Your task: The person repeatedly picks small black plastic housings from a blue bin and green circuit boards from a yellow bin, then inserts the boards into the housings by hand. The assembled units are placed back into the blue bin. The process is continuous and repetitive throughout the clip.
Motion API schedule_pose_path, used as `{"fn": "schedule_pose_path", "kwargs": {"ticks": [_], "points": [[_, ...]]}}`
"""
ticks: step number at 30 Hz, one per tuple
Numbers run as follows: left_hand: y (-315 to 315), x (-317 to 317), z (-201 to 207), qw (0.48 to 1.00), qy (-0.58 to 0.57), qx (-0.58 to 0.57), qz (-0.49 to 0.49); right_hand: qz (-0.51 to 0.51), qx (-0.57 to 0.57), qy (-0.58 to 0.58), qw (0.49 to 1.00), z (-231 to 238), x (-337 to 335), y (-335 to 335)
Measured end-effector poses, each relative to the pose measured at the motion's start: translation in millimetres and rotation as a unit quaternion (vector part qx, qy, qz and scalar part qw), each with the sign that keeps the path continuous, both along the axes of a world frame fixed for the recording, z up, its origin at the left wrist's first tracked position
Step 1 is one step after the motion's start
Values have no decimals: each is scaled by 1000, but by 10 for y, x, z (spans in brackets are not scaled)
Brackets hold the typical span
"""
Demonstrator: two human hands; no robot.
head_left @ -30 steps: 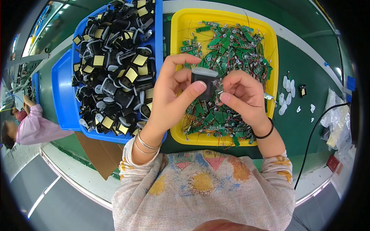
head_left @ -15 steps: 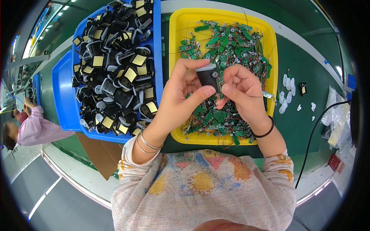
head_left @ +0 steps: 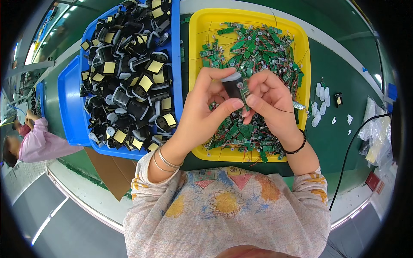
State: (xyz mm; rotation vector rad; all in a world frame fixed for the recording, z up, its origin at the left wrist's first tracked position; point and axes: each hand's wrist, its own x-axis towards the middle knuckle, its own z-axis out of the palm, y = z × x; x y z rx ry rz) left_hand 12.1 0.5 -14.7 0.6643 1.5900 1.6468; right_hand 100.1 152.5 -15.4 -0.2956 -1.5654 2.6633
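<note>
Head view: a worker's two bare hands meet above a yellow tray (head_left: 194,41) piled with green electronics, just off the picture's centre toward 1 o'clock. The left hand (head_left: 200,103) pinches a black housing (head_left: 232,88) between thumb and index finger, its pale end tilted toward 12 o'clock. The right hand (head_left: 274,96) pinches a small green circuit board (head_left: 244,94) at the housing's 4 o'clock side. The two parts appear close together; whether they touch or the board has entered the housing cannot be told from here.

Good handling, by the look of it, calls for a steady left grip, the board squared to the housing before any pressure, and a light, even push rather than a twist. Wires are best kept out of the gap and the board held by its edges, since a hard squeeze could bend it or strain a joint.

The left forearm reaches in from about 7 o'clock, the right from about 4, bringing the thumb tips near each other. The left index finger arches over the housing's top while the thumb presses at its 6 o'clock side; the right hand's other fingers curl toward the palm. At 10 o'clock stands a blue tray (head_left: 175,56) heaped with black parts; pale oval pieces (head_left: 322,93) lie on the green bench (head_left: 327,144) between 2 and 3.
</note>
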Motion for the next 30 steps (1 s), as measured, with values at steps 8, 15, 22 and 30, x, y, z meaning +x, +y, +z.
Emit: {"fn": "schedule_pose_path", "kwargs": {"ticks": [8,15,22,30], "points": [[-3,8,-40,986,161,33,-17,79,11,-15,997,-7,4,83],[-11,-31,-16,982,183,17,-46,37,41,-17,998,30,22,27],[13,-13,-16,985,157,75,-17,-79,410,104,903,49,20,-81],[8,-3,-7,989,113,91,-10,-98,511,139,842,65,17,-93]]}}
